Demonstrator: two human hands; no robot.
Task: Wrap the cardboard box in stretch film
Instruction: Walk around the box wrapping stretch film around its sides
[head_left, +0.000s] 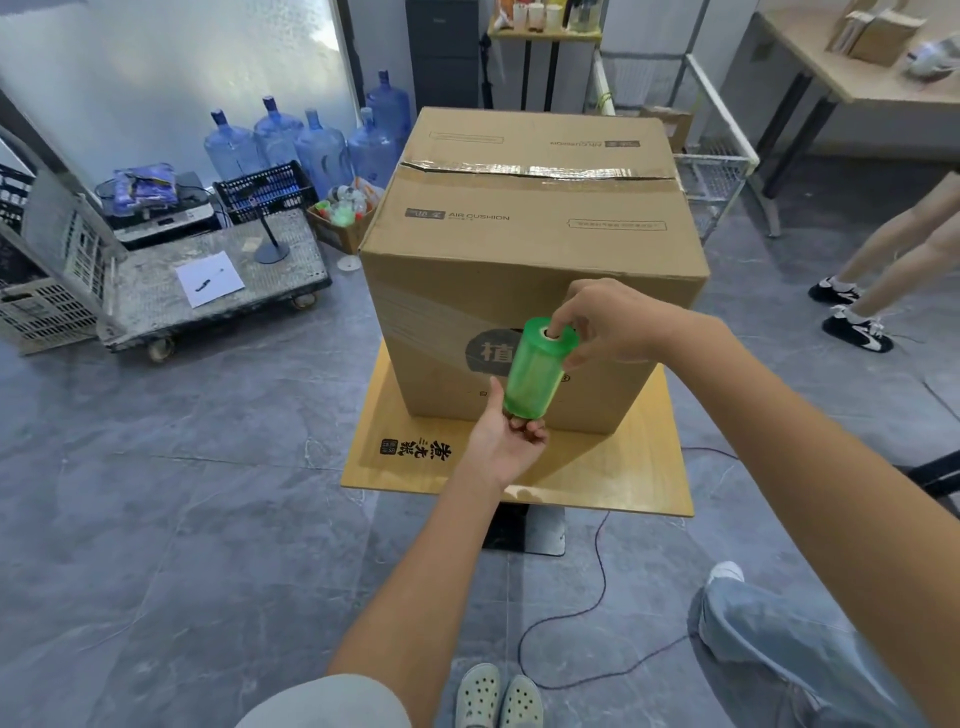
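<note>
Wooden surface (613, 467) carrying cardboard box (519, 249) just beyond grips. Left grip (506, 441) pinching film roll (535, 374) at bottom, right grip (608, 322) curling over top, finger in core. Film band (415, 317) trailing left of grips; pulling taut, roll upright, seems wise.

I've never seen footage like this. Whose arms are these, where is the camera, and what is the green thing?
There is no machine: a person wears a camera on the head, looking down at their own bare arms. A cardboard box stands on a wooden table. The left hand grips the bottom of a green roll of stretch film; the right hand holds its top, one finger in the core. A strip of film stretches across the box's front.
</note>
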